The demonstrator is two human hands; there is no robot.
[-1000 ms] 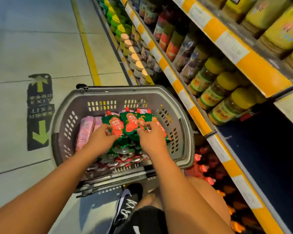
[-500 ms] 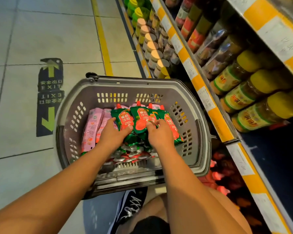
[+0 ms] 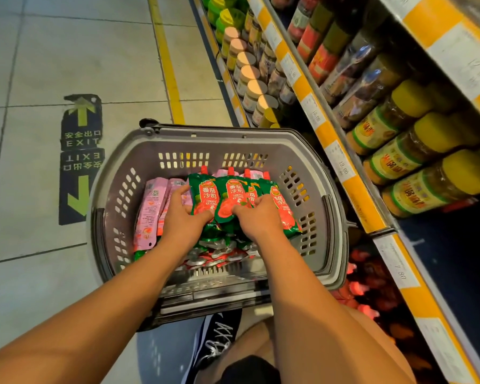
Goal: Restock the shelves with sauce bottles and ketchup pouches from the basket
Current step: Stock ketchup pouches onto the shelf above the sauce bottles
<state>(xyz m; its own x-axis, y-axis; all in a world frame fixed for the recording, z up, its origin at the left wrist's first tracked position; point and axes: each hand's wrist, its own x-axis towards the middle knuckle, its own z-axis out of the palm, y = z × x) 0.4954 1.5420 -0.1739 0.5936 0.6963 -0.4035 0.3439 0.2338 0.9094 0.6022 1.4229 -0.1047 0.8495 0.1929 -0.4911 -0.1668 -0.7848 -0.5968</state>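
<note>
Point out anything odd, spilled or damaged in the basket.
Nothing stands out. The green ketchup pouches and pink pouches lie loosely piled in the grey basket, with no visible leak or tear. Left hand and right hand grip green pouches.

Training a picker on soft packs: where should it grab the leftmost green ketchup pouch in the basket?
Pinch the green ketchup pouch near its lower body from above, much as the left hand does. It leans face-up, red spout away, overlapping its neighbours; the basket wall blocks side approaches.
</note>
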